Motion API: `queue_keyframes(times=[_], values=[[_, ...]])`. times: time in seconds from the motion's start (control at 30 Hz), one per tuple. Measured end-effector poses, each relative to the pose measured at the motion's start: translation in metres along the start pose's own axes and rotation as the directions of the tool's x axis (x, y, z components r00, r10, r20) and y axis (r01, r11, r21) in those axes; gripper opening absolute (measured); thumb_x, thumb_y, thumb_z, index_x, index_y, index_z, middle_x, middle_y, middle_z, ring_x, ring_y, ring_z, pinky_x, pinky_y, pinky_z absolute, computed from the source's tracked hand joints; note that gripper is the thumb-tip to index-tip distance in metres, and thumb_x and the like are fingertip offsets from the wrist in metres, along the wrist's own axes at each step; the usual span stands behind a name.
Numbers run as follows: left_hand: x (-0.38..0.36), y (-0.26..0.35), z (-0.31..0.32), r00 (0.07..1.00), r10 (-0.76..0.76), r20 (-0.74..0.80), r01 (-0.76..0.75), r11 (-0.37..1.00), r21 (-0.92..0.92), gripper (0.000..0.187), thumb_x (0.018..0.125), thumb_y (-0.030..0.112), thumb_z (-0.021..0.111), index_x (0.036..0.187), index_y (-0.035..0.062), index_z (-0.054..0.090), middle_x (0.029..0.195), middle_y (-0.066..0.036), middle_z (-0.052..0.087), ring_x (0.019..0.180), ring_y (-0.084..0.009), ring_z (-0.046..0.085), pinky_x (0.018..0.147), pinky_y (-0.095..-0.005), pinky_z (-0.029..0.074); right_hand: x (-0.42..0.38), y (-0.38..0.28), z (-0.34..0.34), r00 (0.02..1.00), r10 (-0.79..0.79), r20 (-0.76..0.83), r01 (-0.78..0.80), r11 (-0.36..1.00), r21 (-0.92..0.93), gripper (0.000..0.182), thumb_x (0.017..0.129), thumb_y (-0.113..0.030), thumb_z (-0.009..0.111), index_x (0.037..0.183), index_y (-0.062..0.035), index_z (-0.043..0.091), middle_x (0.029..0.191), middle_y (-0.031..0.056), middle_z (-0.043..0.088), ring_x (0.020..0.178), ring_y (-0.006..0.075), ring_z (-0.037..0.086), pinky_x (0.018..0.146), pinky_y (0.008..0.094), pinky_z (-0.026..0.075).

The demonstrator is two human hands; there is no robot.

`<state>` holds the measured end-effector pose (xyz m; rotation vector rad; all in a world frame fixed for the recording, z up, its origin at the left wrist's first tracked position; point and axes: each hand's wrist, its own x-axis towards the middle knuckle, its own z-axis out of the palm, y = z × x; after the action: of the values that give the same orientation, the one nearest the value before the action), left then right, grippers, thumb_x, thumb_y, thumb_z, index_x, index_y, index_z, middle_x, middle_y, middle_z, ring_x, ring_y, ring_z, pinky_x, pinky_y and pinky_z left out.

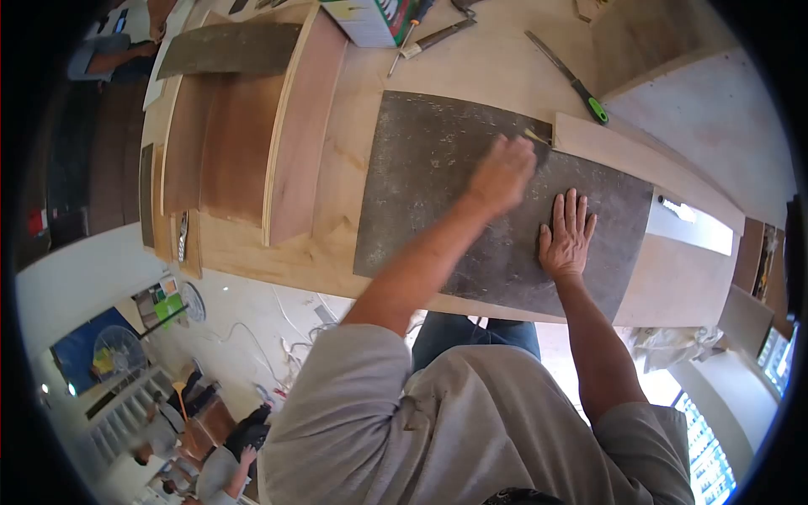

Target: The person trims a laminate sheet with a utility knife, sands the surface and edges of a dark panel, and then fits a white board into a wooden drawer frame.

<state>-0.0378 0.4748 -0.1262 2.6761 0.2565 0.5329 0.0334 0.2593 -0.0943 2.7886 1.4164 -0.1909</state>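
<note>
A dark, scuffed sheet (421,194) lies flat on the wooden worktable in front of me. My left hand (503,175), blurred by motion, is closed in a fist over the upper middle of the sheet. A thin tool with a yellow part (532,135) sticks out at its far side; the fingers hide the rest. My right hand (568,240) presses flat on the sheet, lower and to the right, fingers stretched out. Against the sheet's far right edge lies a long pale wooden strip (640,164).
A wooden box frame (290,143) stands at left with a dark curved piece (231,49) on top. Farther back are a flat brush (438,38), a screwdriver (410,35), a carton (366,18) and a green-handled tool (581,88). Other people (215,471) are at lower left.
</note>
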Motion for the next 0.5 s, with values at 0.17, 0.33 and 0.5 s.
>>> queue_keyframes(times=[0.17, 0.33, 0.5], values=[[-0.016, -0.143, -0.072, 0.921, -0.355, -0.159, 0.385, 0.889, 0.248, 0.035, 0.080, 0.001, 0.062, 0.115, -0.0004, 0.066, 0.129, -0.025, 0.064, 0.124, -0.0392, 0.058, 0.107, -0.0528, 0.044, -0.006, 0.002, -0.003, 1.000, 0.008, 0.025, -0.009, 0.999, 0.032, 0.072, 0.098, -0.036, 0.054, 0.161, -0.0107, 0.032, 0.171, 0.0134, 0.020, 0.158, 0.0385, 0.014, 0.126, 0.0620, 0.009], [-0.004, -0.055, -0.026, 0.930, -0.299, -0.215, 0.361, 0.855, 0.373, 0.043, 0.086, 0.010, 0.064, 0.127, -0.0027, 0.063, 0.140, -0.026, 0.059, 0.137, -0.0401, 0.051, 0.116, -0.0558, 0.036, 0.003, -0.002, -0.013, 0.997, 0.009, 0.078, -0.013, 0.999, 0.051, 0.076, 0.096, -0.037, 0.060, 0.161, -0.0105, 0.031, 0.171, 0.0145, 0.018, 0.158, 0.0377, 0.012, 0.126, 0.0617, 0.010], [-0.008, -0.019, -0.009, 0.951, -0.258, -0.172, 0.289, 0.938, 0.193, 0.050, 0.083, 0.008, 0.064, 0.132, -0.0024, 0.059, 0.146, -0.024, 0.055, 0.144, -0.0382, 0.044, 0.119, -0.0566, 0.033, 0.005, 0.011, -0.013, 0.998, 0.010, 0.060, -0.017, 0.992, 0.125, 0.081, 0.095, -0.046, 0.063, 0.159, -0.0061, 0.034, 0.166, 0.0191, 0.026, 0.156, 0.0404, 0.017, 0.122, 0.0679, 0.012]])
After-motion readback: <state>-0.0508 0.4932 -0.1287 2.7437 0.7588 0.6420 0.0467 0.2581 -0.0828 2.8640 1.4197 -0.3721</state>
